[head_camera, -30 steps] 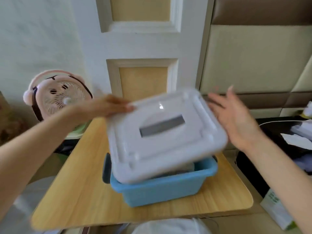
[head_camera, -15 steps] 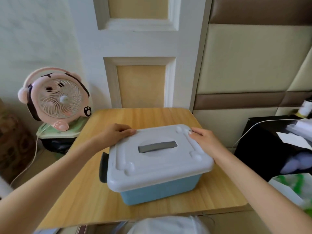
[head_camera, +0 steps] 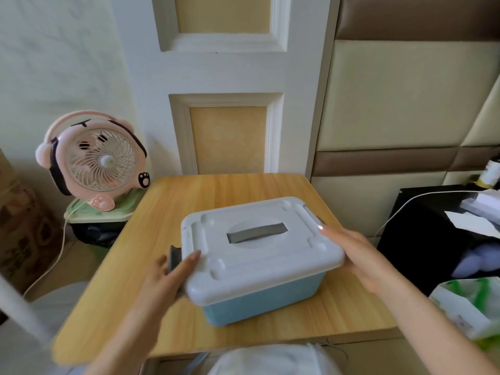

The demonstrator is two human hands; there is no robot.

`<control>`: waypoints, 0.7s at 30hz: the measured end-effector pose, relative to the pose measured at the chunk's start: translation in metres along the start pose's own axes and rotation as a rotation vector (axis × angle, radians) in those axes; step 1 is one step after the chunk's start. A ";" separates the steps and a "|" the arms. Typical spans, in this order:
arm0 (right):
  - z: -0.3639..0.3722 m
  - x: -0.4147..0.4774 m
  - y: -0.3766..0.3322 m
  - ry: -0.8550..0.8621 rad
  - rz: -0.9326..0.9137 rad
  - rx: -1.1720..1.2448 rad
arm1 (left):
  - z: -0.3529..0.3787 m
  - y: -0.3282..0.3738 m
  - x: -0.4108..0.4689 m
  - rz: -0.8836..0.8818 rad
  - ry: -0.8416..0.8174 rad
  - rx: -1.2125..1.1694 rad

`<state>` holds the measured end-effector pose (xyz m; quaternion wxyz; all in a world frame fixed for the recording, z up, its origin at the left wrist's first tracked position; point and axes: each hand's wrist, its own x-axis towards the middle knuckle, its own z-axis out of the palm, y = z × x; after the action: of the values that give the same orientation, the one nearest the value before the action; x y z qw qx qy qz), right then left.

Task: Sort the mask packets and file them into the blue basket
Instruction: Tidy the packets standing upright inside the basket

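Observation:
The blue basket stands on the wooden table, covered by its white lid with a grey handle slot in the middle. My left hand rests against the lid's left edge, by the dark side latch, fingers spread. My right hand lies flat against the lid's right edge. Neither hand holds anything. No mask packets show; the basket's inside is hidden by the lid.
A pink fan sits on a green stand left of the table. A black box with papers and a white cable stands at the right, a green-white packet below it. The door and wall panels are close behind.
The lid came down from a raised tilt and now sits flat on the basket. Both hands slid from the lid's top down to its side edges.

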<state>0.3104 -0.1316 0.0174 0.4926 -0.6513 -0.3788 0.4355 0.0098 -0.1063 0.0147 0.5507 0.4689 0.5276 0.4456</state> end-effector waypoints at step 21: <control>0.068 0.019 -0.013 0.264 -0.399 -0.103 | 0.009 -0.002 0.030 0.421 0.274 0.241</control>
<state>0.2516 -0.0899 0.0167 0.5801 -0.6393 -0.4540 0.2207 0.0198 -0.0775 0.0077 0.3099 0.5656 0.5372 0.5436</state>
